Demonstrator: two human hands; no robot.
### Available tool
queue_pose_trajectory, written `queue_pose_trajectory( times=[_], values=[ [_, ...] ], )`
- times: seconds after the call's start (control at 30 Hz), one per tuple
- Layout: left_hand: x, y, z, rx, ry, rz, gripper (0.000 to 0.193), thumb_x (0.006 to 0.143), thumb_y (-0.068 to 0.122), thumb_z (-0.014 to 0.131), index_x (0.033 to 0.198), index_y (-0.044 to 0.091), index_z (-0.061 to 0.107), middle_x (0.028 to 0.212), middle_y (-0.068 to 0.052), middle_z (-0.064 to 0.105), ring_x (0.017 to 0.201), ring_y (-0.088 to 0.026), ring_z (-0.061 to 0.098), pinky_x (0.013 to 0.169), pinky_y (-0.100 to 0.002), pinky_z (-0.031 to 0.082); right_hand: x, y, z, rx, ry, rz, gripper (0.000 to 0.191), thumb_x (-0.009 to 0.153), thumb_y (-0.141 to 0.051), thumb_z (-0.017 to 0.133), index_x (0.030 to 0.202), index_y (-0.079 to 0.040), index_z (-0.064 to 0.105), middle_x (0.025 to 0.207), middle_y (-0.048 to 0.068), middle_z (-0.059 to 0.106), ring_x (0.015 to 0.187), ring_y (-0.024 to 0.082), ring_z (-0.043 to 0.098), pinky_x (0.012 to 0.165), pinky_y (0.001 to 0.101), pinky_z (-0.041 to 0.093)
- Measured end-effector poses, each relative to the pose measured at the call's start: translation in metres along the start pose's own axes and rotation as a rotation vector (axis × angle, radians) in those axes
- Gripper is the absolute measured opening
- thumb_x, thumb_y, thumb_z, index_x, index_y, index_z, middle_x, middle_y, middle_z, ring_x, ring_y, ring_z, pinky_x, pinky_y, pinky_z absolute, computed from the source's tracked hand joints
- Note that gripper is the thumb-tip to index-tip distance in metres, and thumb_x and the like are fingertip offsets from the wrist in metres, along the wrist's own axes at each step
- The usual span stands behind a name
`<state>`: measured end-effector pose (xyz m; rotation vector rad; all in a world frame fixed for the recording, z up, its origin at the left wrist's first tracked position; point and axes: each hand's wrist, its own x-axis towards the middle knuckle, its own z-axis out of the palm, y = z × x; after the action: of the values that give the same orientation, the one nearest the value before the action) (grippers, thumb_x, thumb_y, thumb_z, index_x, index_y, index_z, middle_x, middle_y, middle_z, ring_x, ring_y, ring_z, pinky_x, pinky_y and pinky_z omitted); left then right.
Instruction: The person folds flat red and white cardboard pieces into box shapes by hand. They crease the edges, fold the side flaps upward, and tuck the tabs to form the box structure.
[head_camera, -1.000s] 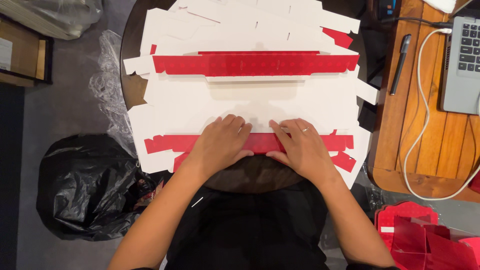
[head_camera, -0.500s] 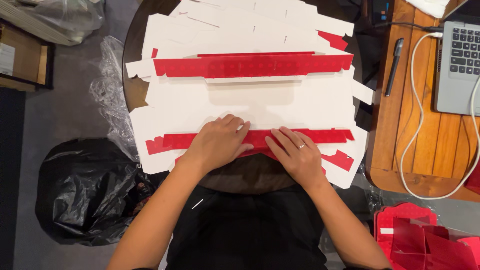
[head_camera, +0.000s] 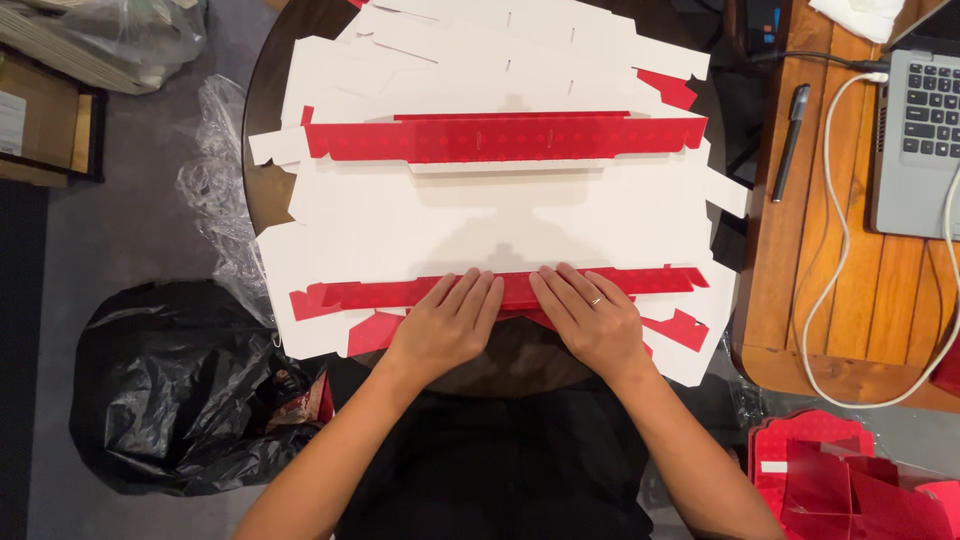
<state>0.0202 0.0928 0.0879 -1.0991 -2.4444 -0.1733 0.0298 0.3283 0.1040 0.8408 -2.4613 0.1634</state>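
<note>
Nearest the body, at six o'clock, both hands lay flat on the near red flap (head_camera: 420, 293) of the flattened cardboard box blank (head_camera: 500, 220). The left hand (head_camera: 447, 322) pressed palm-down with fingers spread and straight, its grip open and closed on nothing. The right hand (head_camera: 592, 318), a ring on one finger, did the same just beside it, also open and only pressing. Compared with half a second and a full second before, the two hands had drawn closer together toward the middle of the strip, and the red flap lay flatter and longer along the white panel, which suggests the fold was being creased down along its length.

The blank itself sat across a dark round tabletop (head_camera: 262, 190), white face up, its near edge overhanging toward the person. Farther off, toward twelve o'clock, a second red flap (head_camera: 500, 138) stood folded along the far side, unchanged from the earlier views, with more white blanks (head_camera: 500, 50) stacked beyond it.

At nine o'clock a black plastic bag (head_camera: 180, 390) slumped on the floor. At three o'clock a wooden side table (head_camera: 830, 250) carried a pen (head_camera: 790, 140), a white cable (head_camera: 845, 200) and a laptop (head_camera: 920, 140); finished red boxes (head_camera: 850, 480) sat at four o'clock.
</note>
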Motion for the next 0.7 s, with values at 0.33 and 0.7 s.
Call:
queue_pose_trajectory(
  times=[0.33,0.7],
  values=[
    [0.003,-0.003,-0.018,-0.161,-0.042,0.0,0.038,0.079,0.009,0.067,0.115,-0.005,0.067,0.111,-0.014,0.07,0.106,-0.026,0.069,0.093,-0.038,0.059,0.006,-0.003,-0.014,0.175,-0.102,0.036,0.038,0.078,-0.005,0.07,0.115,-0.005,0.074,0.105,0.008,0.07,0.097,0.023,0.071,0.082,0.0369,0.057],
    [0.022,-0.013,-0.017,-0.336,-0.125,-0.085,0.028,0.078,0.01,0.067,0.105,0.004,0.064,0.091,-0.005,0.066,0.081,-0.021,0.066,0.065,-0.035,0.054,0.017,0.005,-0.014,0.37,-0.173,0.176,0.028,0.075,-0.005,0.077,0.103,-0.003,0.07,0.1,0.008,0.073,0.091,0.027,0.071,0.069,0.0381,0.053]
  ],
)
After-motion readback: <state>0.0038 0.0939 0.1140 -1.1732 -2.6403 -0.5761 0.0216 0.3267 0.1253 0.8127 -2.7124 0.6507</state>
